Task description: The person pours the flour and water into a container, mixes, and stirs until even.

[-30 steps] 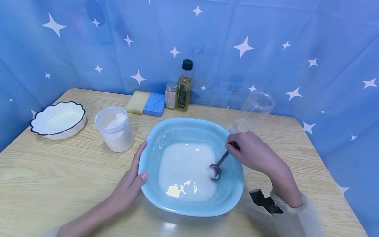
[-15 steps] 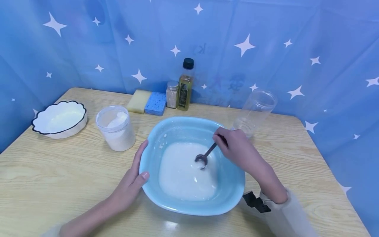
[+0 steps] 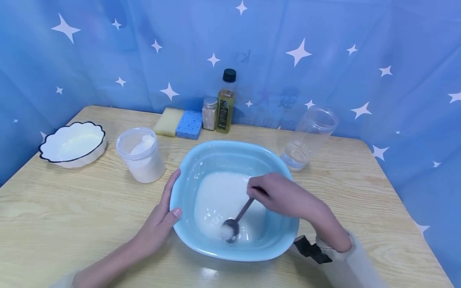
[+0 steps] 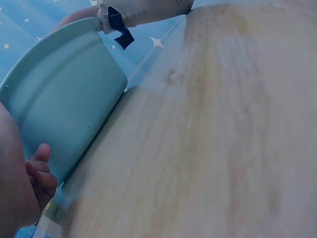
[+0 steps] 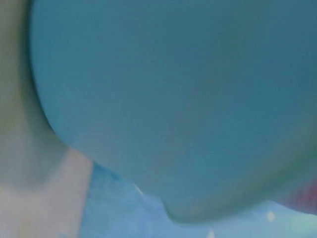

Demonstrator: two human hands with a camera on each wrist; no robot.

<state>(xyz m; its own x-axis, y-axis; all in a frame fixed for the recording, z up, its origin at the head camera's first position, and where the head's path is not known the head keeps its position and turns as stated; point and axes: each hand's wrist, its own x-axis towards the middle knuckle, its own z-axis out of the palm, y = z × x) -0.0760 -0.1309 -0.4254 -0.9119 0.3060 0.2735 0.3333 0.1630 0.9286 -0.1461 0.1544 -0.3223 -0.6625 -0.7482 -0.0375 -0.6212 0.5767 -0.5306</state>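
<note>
A light blue basin (image 3: 187, 176) sits mid-table and holds a milky white liquid (image 3: 216, 196). My right hand (image 3: 277, 196) grips the handle of a metal spoon (image 3: 235, 222) whose bowl dips into the liquid near the basin's front. My left hand (image 3: 162, 220) rests against the basin's left rim, thumb on the edge and fingers along the outer wall. The left wrist view shows the basin's outer wall (image 4: 59, 109) beside my fingers (image 4: 42, 173). The right wrist view is a blur of the basin's blue wall (image 5: 188, 99).
A tub of white powder (image 3: 141, 155) stands left of the basin, with a white scalloped bowl (image 3: 72, 145) beyond it. Yellow and blue sponges (image 3: 178, 123), a small jar (image 3: 209, 114) and an oil bottle (image 3: 225, 102) line the back. A clear empty jar (image 3: 307, 138) stands at the back right.
My right hand has carried the spoon round inside the basin, from the right side to the back, then to the front centre. My left hand has stayed on the rim.
</note>
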